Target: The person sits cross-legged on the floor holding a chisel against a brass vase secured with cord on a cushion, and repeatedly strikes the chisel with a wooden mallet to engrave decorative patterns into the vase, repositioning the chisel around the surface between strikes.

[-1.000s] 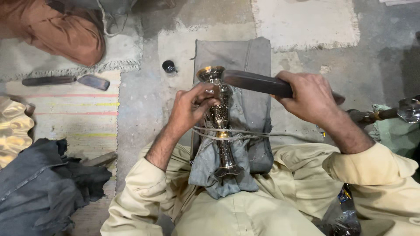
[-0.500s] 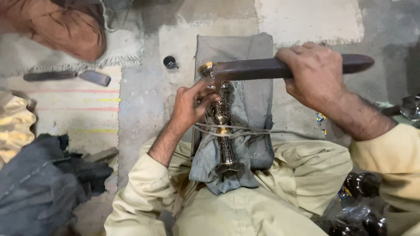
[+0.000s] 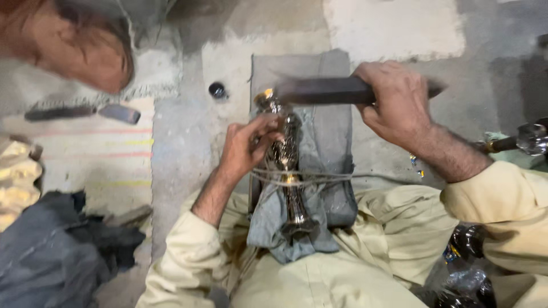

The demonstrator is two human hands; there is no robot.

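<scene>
A shiny turned metal stem (image 3: 292, 199) lies lengthwise on a grey cloth-wrapped block (image 3: 331, 148), tied down with cord (image 3: 308, 178). My left hand (image 3: 245, 148) grips the upper part of the stem near its flared top (image 3: 266, 101). My right hand (image 3: 397, 105) holds a long dark flat bar (image 3: 319, 90) crosswise, with its left end at the stem's top. Both sleeves are pale yellow.
A small dark round cap (image 3: 217, 89) sits on the concrete floor beyond the block. A flat dark tool (image 3: 85, 112) lies to the left on a striped mat. Brown cloth (image 3: 74, 45) is top left, dark fabric (image 3: 45, 256) bottom left, and shiny metal parts (image 3: 531, 140) lie right.
My right hand has drawn the dark bar to the left across the stem's top. The view has shifted slightly and blurred. My left hand stays on the stem.
</scene>
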